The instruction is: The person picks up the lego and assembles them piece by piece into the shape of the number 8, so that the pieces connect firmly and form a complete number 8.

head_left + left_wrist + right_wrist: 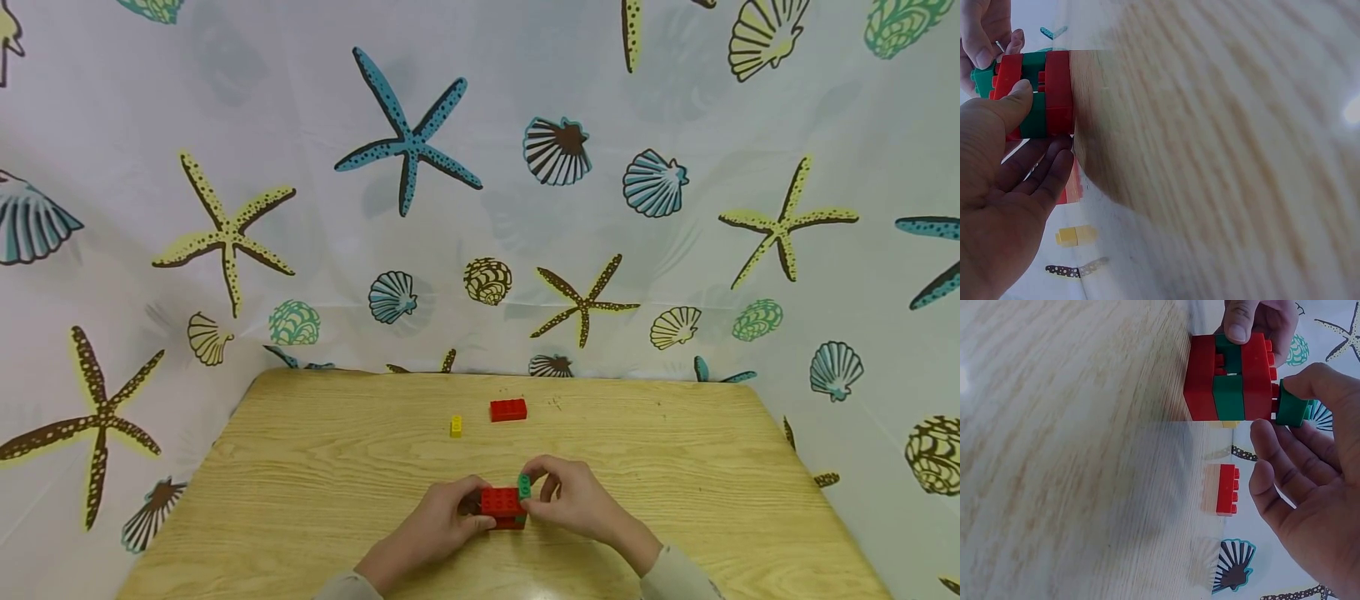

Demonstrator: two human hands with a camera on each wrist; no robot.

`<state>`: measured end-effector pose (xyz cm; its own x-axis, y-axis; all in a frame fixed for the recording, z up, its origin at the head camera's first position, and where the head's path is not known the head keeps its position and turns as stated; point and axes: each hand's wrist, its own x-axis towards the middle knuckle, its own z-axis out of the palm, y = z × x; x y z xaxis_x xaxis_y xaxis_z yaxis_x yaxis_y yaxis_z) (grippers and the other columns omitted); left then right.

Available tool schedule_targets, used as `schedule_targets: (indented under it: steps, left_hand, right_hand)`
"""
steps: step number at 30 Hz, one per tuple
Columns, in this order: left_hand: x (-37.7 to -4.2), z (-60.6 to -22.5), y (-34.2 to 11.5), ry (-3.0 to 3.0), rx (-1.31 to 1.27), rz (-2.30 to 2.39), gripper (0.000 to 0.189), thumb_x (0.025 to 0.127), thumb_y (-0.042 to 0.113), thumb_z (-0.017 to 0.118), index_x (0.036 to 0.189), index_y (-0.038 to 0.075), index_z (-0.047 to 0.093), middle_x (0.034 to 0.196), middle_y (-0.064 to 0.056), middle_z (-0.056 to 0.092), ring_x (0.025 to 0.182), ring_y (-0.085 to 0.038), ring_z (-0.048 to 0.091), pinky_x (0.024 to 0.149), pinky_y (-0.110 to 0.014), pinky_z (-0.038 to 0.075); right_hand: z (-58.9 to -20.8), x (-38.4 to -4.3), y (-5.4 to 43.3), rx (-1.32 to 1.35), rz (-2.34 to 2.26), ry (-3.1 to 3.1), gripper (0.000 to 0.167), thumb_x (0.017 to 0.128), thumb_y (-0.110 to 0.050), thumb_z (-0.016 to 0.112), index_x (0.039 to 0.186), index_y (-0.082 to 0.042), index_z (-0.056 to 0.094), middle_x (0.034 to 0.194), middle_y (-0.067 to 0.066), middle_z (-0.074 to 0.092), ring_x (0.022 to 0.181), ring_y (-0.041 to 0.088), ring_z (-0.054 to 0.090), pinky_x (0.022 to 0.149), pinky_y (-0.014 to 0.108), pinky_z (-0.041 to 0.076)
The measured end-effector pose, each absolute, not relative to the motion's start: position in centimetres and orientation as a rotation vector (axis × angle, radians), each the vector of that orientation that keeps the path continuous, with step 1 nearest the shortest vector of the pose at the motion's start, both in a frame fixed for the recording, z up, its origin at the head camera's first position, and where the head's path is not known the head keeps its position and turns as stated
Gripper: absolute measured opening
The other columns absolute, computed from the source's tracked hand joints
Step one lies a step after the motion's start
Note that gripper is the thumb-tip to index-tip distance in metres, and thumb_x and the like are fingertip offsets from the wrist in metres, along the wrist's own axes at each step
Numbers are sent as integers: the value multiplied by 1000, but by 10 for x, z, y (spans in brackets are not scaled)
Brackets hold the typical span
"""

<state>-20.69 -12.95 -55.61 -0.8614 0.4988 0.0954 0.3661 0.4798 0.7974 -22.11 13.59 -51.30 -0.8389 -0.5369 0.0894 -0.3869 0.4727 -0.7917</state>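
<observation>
A small stack of toy bricks stands on the table, red at the bottom, two green bricks with a gap between them in the middle, red on top. My left hand grips it from the left, thumb across the near side and fingers behind. In my right hand, thumb and fingers pinch a small green brick at the right end of the stack's top. Seen from the right wrist, this green brick sits right at the studs of the upper red brick, a thin slit of studs showing between them.
Farther back on the wooden table lie a red brick and a small yellow brick. A white curtain printed with starfish and shells hangs around the table's back and sides.
</observation>
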Motion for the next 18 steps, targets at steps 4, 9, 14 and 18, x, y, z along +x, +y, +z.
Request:
schedule_targets:
  steps: [4, 9, 14, 18]
  left_hand:
    - [-206, -557, -129, 2572, 772, 1339, 28, 98, 31, 76, 122, 17, 69, 111, 2, 76, 96, -3, 70, 83, -23, 56]
    - [-206, -557, -129, 2572, 779, 1341, 28, 98, 30, 76, 122, 16, 69, 110, 1, 77, 95, -3, 70, 82, -22, 56]
    - [-206, -557, -130, 2569, 773, 1340, 28, 98, 30, 76, 121, 17, 69, 110, 1, 77, 95, -4, 70, 82, -23, 57]
    - [-207, -557, -130, 2569, 772, 1340, 28, 98, 31, 76, 121, 17, 69, 110, 2, 77, 95, -4, 70, 82, -23, 57]
  right_hand:
    - [-512, -220, 136, -814, -1295, 2535, 28, 93, -21, 79, 119, -13, 71, 93, 5, 73, 72, 6, 63, 59, 23, 50]
    - [-513, -219, 135, -816, -1277, 2542, 27, 93, -22, 80, 118, -16, 72, 103, 2, 73, 73, 5, 64, 59, 23, 50]
    - [-512, -220, 135, -801, -1271, 2530, 28, 93, -23, 81, 119, -16, 72, 111, 2, 73, 75, 6, 64, 60, 24, 51]
    - [-511, -221, 136, -785, -1272, 2517, 27, 94, -24, 80, 118, -16, 73, 110, 2, 73, 75, 9, 65, 59, 25, 52]
